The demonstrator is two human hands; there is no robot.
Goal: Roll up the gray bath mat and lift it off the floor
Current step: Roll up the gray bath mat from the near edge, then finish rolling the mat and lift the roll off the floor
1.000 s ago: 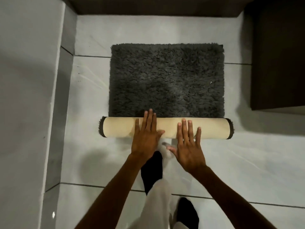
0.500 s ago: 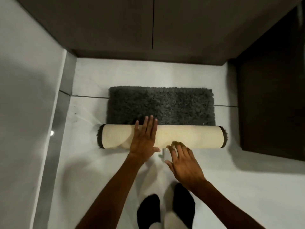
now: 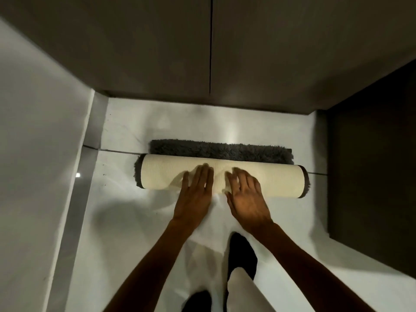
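Note:
The gray bath mat lies on the white tile floor as a thick roll with its cream backing outward. A narrow strip of shaggy gray pile still lies flat behind the roll. My left hand rests flat on the roll's middle, fingers together and pointing forward. My right hand presses beside it, fingers slightly spread and blurred. Neither hand is closed around the roll.
A dark cabinet front stands just behind the mat. A dark unit closes the right side and a pale wall the left. My dark-socked feet and pale trouser leg are below the hands.
The roll has grown and moved forward, so the flat gray part shrank to a thin strip. Both hands followed it, and the right hand went from its fingertips to flat on the roll.

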